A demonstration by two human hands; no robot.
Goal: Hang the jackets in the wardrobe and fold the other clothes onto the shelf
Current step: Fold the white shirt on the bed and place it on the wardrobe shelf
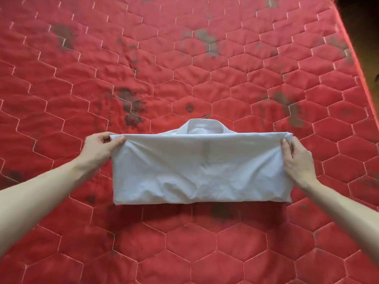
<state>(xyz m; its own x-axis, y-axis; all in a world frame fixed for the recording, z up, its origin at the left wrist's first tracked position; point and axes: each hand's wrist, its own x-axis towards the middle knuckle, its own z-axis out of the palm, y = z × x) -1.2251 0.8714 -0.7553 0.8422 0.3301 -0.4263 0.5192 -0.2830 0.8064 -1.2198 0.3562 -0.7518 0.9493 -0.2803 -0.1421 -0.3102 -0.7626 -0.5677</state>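
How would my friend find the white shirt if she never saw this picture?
Look at the big red quilted mattress with dark stains. Near its middle lies a white shirt, folded into a wide rectangle, its collar poking out at the far edge. It is the only white thing there, and the left hand and right hand pinch its far corners.

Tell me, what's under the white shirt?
The folded white shirt lies on a red quilted mattress with dark stains. The patch directly beneath is covered, so nothing there can be seen.
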